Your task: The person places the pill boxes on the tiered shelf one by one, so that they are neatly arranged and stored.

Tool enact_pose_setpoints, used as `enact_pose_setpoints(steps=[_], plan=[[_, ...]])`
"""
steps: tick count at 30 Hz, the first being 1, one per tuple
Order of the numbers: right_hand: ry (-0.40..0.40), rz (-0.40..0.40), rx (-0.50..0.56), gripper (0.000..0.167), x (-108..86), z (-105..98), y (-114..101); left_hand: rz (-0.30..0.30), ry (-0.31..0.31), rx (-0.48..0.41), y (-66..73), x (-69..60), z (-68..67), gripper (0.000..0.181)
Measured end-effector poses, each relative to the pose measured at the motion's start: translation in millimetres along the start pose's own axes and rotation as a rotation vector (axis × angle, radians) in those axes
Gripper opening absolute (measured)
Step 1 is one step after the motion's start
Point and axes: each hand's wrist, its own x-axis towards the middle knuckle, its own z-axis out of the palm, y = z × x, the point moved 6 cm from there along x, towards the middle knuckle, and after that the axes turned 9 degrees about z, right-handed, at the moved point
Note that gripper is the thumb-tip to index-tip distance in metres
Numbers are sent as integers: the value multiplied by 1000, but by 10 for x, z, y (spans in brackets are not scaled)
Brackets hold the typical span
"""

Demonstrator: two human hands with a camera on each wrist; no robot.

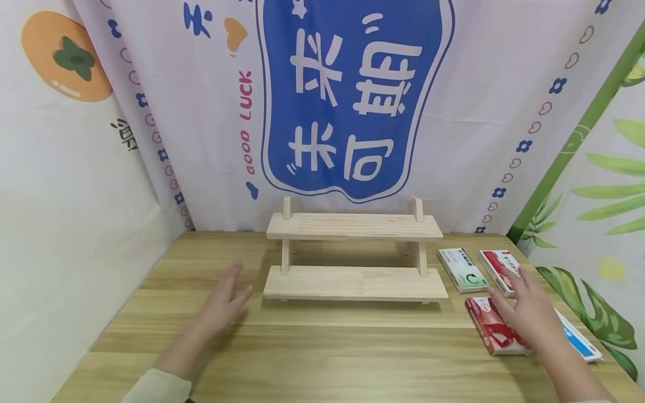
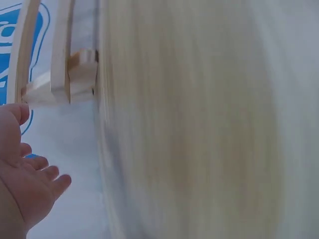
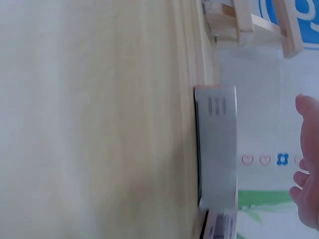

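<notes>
A two-tier wooden shelf stands at the back of the table. My left hand hovers over the table left of it, fingers extended and holding nothing. My right hand is above a group of flat boxes on the right, its fingers spread, and no grip on any box shows. A red box lies beside that hand. Behind it are a white and green box and a red and white box, the latter partly covered by my fingers. A white and blue box is half hidden behind the right forearm.
The wood-grain table reaches back to a printed cloth hanging behind the shelf. More printed cloth hangs along the left and right sides. In the right wrist view, a pale box side stands near the shelf's end.
</notes>
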Motion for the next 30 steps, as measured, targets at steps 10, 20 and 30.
enact_pose_setpoints(steps=[10, 20, 30], plan=[[-3, 108, 59, 66, -237, -109, 455, -136, 10, -359, 35, 38, 300, 69], [18, 229, 64, 68, -423, -118, 813, -153, 101, -428, -49, 99, 483, 63], [-125, 426, 21, 82, -589, -31, 1137, -180, 216, -512, -117, 96, 584, 50]])
